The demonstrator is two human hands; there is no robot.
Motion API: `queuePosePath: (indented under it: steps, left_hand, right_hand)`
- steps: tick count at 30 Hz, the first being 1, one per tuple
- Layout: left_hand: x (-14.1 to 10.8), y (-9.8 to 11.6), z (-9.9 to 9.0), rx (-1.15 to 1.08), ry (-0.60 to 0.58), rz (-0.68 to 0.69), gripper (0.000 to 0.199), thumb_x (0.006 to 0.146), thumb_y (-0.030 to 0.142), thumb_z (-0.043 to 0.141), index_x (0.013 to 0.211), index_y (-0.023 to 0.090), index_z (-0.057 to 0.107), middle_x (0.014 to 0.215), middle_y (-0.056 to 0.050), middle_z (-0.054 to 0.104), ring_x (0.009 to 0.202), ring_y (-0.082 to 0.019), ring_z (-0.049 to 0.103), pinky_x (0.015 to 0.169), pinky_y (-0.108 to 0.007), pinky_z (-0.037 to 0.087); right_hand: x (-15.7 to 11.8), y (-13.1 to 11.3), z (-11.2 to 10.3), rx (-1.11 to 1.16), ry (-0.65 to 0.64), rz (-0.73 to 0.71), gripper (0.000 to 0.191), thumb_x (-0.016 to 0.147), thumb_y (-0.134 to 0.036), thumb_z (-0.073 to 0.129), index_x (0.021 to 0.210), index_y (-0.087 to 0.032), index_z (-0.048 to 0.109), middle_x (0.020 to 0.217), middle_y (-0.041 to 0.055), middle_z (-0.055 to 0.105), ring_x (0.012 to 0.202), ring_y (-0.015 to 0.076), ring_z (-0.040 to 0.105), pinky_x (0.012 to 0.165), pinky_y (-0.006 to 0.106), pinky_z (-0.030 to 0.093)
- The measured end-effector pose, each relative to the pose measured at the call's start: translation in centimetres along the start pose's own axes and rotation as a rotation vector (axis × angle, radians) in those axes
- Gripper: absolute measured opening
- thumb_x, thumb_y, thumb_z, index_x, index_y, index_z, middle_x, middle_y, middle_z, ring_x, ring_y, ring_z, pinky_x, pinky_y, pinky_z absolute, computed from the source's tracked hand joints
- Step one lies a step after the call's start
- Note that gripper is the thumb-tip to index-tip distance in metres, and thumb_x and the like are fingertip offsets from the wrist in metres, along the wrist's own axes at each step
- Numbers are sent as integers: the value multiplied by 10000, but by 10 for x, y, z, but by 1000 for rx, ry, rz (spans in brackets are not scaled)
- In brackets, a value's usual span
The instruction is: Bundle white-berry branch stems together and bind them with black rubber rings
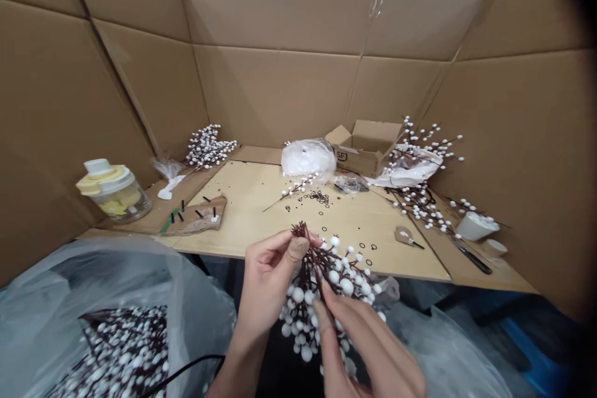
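The left hand (267, 267) has its fingers pinching wiry dark-red stems (300, 231), smooth round white berries (334, 276) dangling bushily below, the right hand's (368, 342) fingers clasping one slender stem (318, 273).

Right hand (373, 348) ran off the bottom edge and covered part of the white-berry bunch (298, 295); left hand (267, 273) hid some stems (302, 227). Left and bottom edges cut the plastic bag (41, 298). Blue object (536, 357), lower right, too blurred to name.

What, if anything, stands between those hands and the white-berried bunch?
Nothing visible. The left hand pinches the bunch by its stem ends, and the right hand has finger and thumb on it lower down, among the berries.
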State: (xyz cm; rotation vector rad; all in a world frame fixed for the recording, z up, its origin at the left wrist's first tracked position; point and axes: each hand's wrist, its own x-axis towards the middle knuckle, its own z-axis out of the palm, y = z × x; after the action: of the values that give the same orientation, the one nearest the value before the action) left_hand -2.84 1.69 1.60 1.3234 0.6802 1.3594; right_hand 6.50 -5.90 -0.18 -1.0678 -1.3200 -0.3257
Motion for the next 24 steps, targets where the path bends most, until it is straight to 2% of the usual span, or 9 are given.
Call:
queuePosePath:
  steps: [5, 12, 24]
  left_hand:
    - [1, 0, 1, -7, -32, -4, 145, 838, 250, 605, 833, 159, 718, 867, -45, 686, 849, -143, 624, 805, -214, 480]
    - [3, 2, 4, -23, -39, -44, 144, 826, 254, 620, 820, 160, 730, 859, -52, 691, 833, -147, 630, 790, -212, 492]
    - [3, -3, 3, -89, -75, -100, 143, 845, 239, 594, 816, 168, 715, 830, -42, 676, 834, -144, 614, 790, -230, 485]
  right_hand:
    - [-7, 3, 6, -58, -24, -68, 236, 740, 29, 547, 922, -83, 646, 850, 49, 646, 766, 109, 600, 692, 234, 473]
    - [-7, 5, 8, -85, -73, -88, 185, 751, -1, 566, 904, -81, 632, 826, 60, 642, 735, 140, 599, 698, 296, 431]
    - [-12, 6, 13, -162, -139, -32, 137, 799, -43, 567, 900, -102, 637, 817, 37, 634, 731, 123, 594, 764, 310, 393]
